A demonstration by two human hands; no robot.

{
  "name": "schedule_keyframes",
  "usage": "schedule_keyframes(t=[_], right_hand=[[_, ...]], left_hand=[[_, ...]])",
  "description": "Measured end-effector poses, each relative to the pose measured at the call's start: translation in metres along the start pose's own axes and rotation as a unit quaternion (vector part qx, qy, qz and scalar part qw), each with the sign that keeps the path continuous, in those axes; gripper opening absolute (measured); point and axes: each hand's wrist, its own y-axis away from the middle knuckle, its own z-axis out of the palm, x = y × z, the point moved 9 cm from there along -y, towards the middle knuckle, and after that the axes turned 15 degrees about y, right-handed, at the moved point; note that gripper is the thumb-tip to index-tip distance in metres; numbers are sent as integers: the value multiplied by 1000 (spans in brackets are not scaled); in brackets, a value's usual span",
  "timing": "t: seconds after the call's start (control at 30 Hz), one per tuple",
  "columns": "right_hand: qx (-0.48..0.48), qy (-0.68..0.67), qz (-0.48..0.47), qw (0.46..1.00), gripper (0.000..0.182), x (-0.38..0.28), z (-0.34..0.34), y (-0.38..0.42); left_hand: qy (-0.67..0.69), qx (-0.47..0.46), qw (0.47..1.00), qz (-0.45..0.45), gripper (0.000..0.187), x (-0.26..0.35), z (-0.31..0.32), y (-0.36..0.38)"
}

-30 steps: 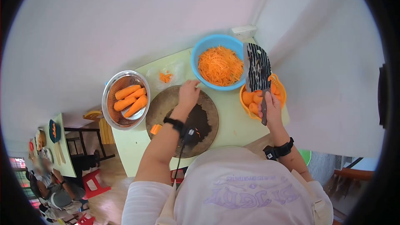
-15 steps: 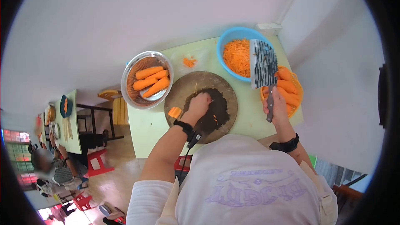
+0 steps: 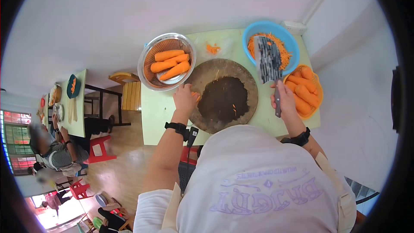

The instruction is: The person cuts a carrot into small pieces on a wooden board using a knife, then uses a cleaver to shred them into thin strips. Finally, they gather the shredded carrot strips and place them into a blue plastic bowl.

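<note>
My right hand [image 3: 282, 99] grips the dark handle of a cleaver [image 3: 268, 60], whose broad blade reaches over the blue basin [image 3: 294, 43] of shredded carrot. At the left edge of the round chopping board [image 3: 250, 88], my left hand [image 3: 185, 99] has curled fingers around or against orange carrot pieces [image 3: 195, 96]; its fingers partly hide them. A few orange shreds lie on the board's dark wet middle. Behind my left hand, a metal strainer bowl [image 3: 141, 67] holds several peeled carrots [image 3: 174, 70].
An orange basket [image 3: 320, 87] of carrots stands at the right. Small carrot bits [image 3: 212, 49] lie on a plastic bag behind the board. A wooden chair [image 3: 131, 96] is left of the table [image 3: 155, 125]. Farther left, people sit near another table [image 3: 77, 118] and red stools [image 3: 101, 149].
My left hand has gone from the board's middle to the carrot pieces at its left edge. The cleaver is still in my right hand. The whole view has shifted.
</note>
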Motion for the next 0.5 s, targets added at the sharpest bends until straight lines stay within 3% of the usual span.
schedule_keyframes(t=[0.1,0.17,0.2,0.27,0.4,0.47,0.5], right_hand=[[-51,38,-3,998,41,3,21,1],[-66,46,-5,997,39,2,27,1],[-79,61,-10,995,37,1,30,2],[-94,77,-14,992,35,1,36,1],[-116,255,-41,959,34,16,46,-6],[-102,387,-61,914,39,19,50,-3],[-99,391,-57,913,39,25,49,-4]], left_hand=[[-72,14,995,-63,41,-13,7,16],[40,-9,987,-154,35,-37,22,27],[41,-9,987,-157,35,-42,28,30],[191,18,979,-73,28,-35,39,31],[266,24,964,5,24,23,44,31],[272,-2,953,138,23,67,53,30],[277,-4,951,138,23,73,59,29]])
